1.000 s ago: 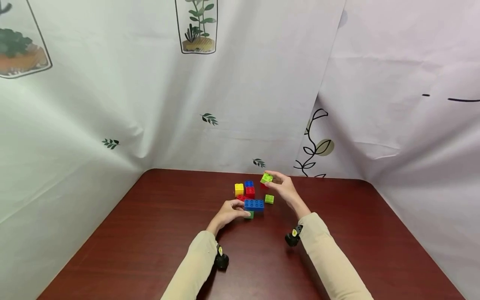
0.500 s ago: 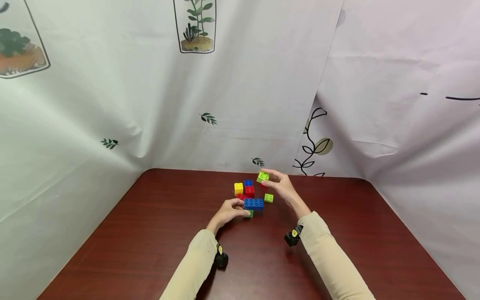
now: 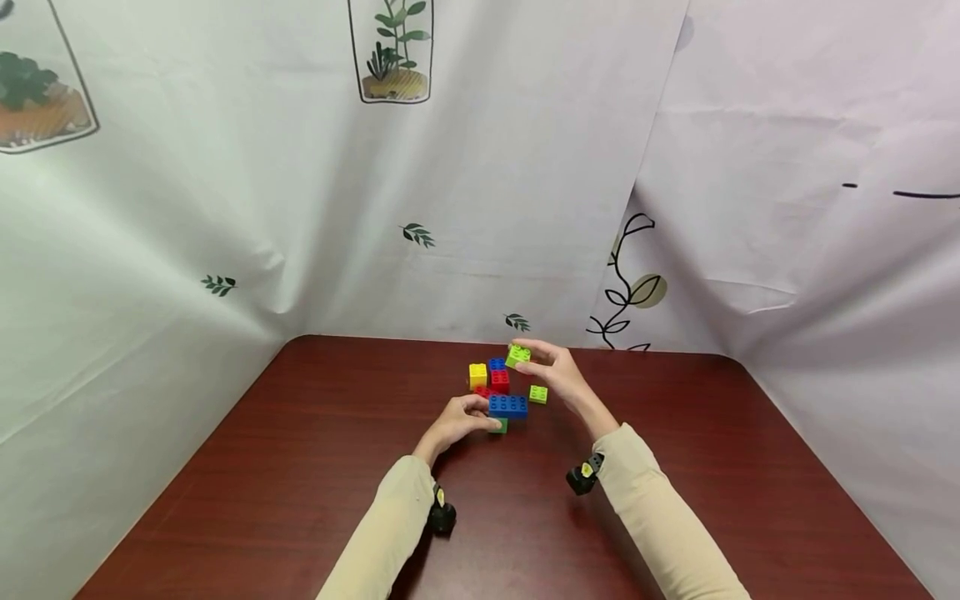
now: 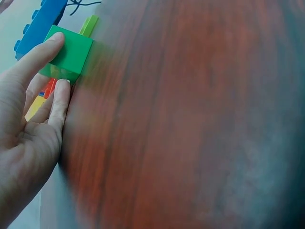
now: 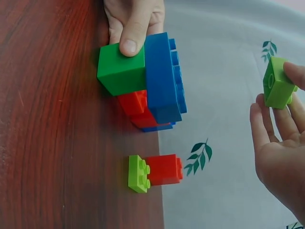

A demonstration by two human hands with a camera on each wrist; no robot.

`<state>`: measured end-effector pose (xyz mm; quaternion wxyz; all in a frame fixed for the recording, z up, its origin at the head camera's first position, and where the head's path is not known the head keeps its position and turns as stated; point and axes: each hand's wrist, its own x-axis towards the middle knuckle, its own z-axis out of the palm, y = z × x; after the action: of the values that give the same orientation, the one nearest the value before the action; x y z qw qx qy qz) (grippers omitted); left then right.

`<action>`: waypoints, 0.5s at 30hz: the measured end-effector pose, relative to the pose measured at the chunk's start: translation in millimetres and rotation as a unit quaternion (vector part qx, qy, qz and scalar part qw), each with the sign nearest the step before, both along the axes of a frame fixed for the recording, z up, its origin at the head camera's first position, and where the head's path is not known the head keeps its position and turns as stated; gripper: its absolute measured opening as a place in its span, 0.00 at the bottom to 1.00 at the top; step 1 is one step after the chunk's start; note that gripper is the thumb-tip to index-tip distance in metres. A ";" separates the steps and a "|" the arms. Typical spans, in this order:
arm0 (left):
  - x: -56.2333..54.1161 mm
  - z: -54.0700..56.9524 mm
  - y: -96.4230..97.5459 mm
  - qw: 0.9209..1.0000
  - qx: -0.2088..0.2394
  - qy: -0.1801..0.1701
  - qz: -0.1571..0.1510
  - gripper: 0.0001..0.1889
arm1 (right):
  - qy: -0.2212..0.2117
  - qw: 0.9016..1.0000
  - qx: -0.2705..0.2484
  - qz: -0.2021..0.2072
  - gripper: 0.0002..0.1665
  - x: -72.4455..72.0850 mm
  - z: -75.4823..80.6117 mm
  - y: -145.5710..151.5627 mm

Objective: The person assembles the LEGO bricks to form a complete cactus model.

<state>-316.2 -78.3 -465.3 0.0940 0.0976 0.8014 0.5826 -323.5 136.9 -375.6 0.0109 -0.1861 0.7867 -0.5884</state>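
My left hand grips a green toy building brick, its thumb on the brick's side. A long blue brick sits on top of that green one and overhangs it. My right hand pinches a lime-green brick between thumb and fingers. In the right wrist view this lime brick is raised off the table, with its hollow underside showing. Near the hands, a second, thin lime brick lies on the table. Behind the blue brick are red bricks, partly covered by it.
A yellow brick stands left of the red ones, with a small blue brick at the back. Another red brick stands by the thin lime one. The brown table ends at a white printed cloth.
My right hand has moved left with the lime-green brick, from above the right side of the group toward the red bricks. My left hand keeps its hold on the green brick.
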 end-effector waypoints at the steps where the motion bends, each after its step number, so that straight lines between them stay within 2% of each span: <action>1: -0.4 0.3 0.0 1.000 0.001 -0.001 0.001 0.22 | 0.002 1.000 0.003 0.001 0.28 0.1 -0.3 -0.7; 8: -1.8 1.1 0.6 1.000 0.004 -0.004 0.004 0.22 | 0.018 1.000 0.012 0.022 0.28 3.2 -3.6 -4.0; 15: -1.1 0.0 1.0 1.000 -0.001 -0.006 0.007 0.22 | 0.012 0.999 0.016 0.029 0.28 5.3 -12.4 -7.5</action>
<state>-317.2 -77.2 -465.4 0.0952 0.0882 0.8023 0.5827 -318.2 129.3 -388.0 0.0217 -0.2160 0.7902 -0.5731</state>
